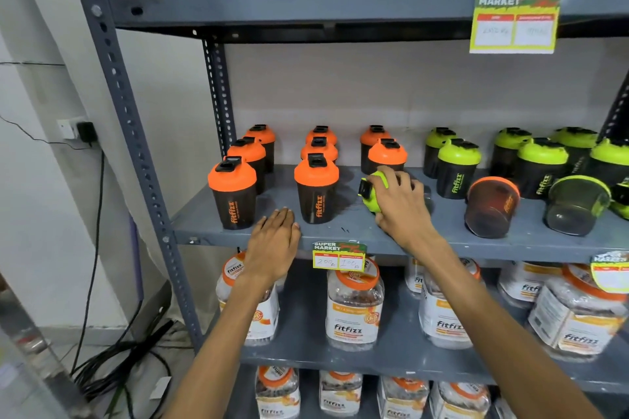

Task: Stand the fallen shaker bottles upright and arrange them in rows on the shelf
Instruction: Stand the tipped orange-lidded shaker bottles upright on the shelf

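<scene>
Lying on its side on the grey shelf, green-lidded shaker bottle, lid pointing left, just right of the front orange shaker. Wrapped over it from above, right hand, fingers curled around the dark body, thumb near the lid. Flat on the shelf's front edge, left hand, fingers together and extended, gripping nothing, between the two front orange-lidded shakers. Standing upright at left, three short columns of orange-lidded shakers, the third column only two deep. Bare shelf in front of that third column, around the held bottle. Further right, upright green-lidded shakers toward the back wall. Near the front edge at right, a fallen orange-lidded shaker, base toward the camera, and a fallen green-lidded shaker beside it. Clipped to the front lip between the hands, a price tag.
</scene>
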{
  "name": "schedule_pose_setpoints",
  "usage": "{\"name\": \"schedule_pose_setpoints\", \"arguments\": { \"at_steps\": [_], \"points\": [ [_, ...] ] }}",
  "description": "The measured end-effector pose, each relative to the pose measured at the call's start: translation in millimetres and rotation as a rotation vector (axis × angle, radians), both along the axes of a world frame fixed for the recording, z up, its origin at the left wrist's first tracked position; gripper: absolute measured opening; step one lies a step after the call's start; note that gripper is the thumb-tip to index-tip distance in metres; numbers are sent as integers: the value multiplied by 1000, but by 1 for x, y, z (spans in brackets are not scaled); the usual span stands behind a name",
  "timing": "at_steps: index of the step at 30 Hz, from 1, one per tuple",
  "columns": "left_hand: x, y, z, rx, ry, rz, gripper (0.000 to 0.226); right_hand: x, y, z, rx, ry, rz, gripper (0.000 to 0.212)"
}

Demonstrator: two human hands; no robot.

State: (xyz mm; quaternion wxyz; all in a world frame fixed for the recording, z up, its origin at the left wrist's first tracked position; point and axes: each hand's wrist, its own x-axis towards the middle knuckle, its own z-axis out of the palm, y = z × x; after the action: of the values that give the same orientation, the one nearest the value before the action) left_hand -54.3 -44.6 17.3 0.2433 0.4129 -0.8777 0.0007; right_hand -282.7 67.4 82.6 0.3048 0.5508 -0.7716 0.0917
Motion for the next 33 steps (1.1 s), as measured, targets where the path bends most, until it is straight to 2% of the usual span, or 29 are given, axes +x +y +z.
{"name": "schedule_pose_setpoints", "arguments": {
  "at_steps": [3, 6, 9, 16, 24, 26, 29, 31, 33],
  "points": [
    [0, -1, -1, 15, 12, -5, 56, -8, 21, 1, -215, -181, 70, 70],
    [-1, -2, -1, 22, 25, -13, 55, -19, 43, 15, -479, -501, 168, 69],
    [-2, -2, -2, 31, 31, -13, 51, -38, 56, 33, -540, -672, 96, 76],
    [-5, -3, -1, 59, 66, 0, 50, -70, 59, 45, -487, -590, -206, 82],
    [-6, -4, -4, 51, 88, 10, 51, -79, 57, 36, -441, -552, -283, 88],
    [-7, -4, -4, 49, 84, 14, 49, -82, 64, 35, -489, -579, -251, 83],
    [-9, -3, -4, 34, 87, 30, 48, -91, 82, 30, -673, -644, -185, 64],
    [-11, -1, -5, 11, 95, 47, 46, -97, 92, 22, -748, -650, -218, 55],
    [-12, 1, -6, -3, 100, 60, 45, -99, 96, 15, -735, -721, -326, 65]
  ]
}}
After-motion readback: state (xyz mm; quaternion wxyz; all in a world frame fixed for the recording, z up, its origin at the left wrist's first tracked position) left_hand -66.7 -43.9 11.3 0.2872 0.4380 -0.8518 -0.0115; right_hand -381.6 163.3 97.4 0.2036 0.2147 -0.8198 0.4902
